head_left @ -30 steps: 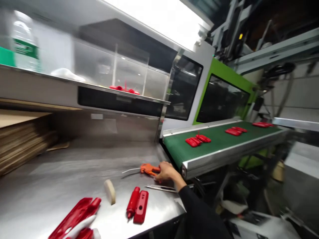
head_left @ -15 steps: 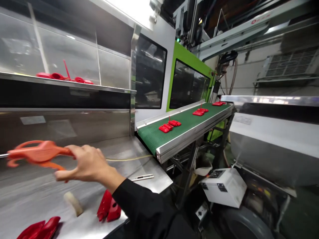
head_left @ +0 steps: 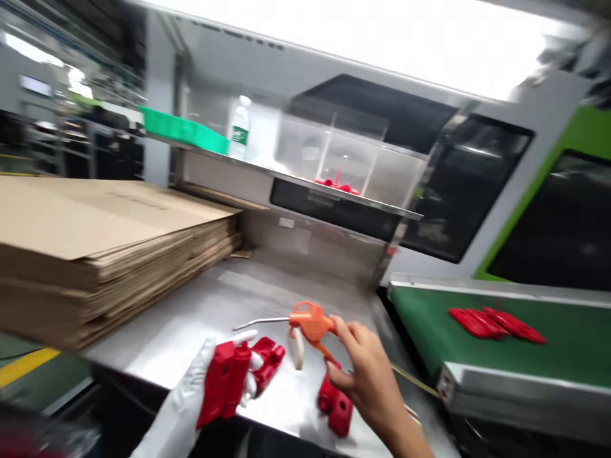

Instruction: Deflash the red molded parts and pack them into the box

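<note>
My right hand (head_left: 365, 362), bare, grips an orange air blow gun (head_left: 310, 322) by its handle, its thin metal nozzle pointing left. In my white-gloved left hand (head_left: 195, 369) is a red plastic part (head_left: 224, 381), held near the table's front edge. Just beyond it a second red part (head_left: 268, 362) rests on the metal table (head_left: 229, 299). Below the blow gun stands a small pale block (head_left: 298, 350), partly hidden by the gun. Close to my right wrist lies another red piece (head_left: 340, 407) on the table.
Stacked cardboard sheets (head_left: 119, 254) fill the left side. A shelf (head_left: 286, 173) above the table bears a green tray (head_left: 186, 132), a water bottle (head_left: 239, 127) and red pieces (head_left: 337, 186). At right, a green conveyor belt (head_left: 429, 331) carries red parts (head_left: 496, 324).
The view has swung left, bringing the cardboard stack and my gloved left hand with the red part into sight. My right hand still holds the blow gun, now near the left hand.
</note>
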Motion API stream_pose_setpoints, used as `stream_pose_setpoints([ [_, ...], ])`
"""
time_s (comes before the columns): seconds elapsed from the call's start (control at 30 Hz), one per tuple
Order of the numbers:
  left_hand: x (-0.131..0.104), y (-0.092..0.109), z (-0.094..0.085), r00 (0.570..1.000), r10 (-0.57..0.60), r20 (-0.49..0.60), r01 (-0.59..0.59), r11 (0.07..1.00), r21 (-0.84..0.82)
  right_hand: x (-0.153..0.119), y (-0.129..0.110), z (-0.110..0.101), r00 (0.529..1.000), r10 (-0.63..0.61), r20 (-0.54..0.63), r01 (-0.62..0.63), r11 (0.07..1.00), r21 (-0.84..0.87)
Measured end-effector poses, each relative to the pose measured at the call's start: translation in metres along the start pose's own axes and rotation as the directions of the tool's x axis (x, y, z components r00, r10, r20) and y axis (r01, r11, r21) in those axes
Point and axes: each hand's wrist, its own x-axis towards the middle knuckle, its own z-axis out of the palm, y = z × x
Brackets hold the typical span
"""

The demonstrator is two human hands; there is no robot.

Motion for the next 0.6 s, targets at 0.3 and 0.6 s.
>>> stream_pose_setpoints([
  [0.3, -0.004, 0.027, -0.012, 0.981, 0.171, -0.096, -0.174, 0.984, -0.023, -0.012, 0.035, 0.017, 0.975, -0.202, -0.088, 0.183, 0.966, -0.183],
  [0.6, 0.007, 0.033, -0.032, 0.860, 0.350, -0.371, -0.291, 0.934, 0.206, 0.009, 0.035, 0.032, 0.891, -0.438, -0.122, 0.395, 0.878, -0.271],
])
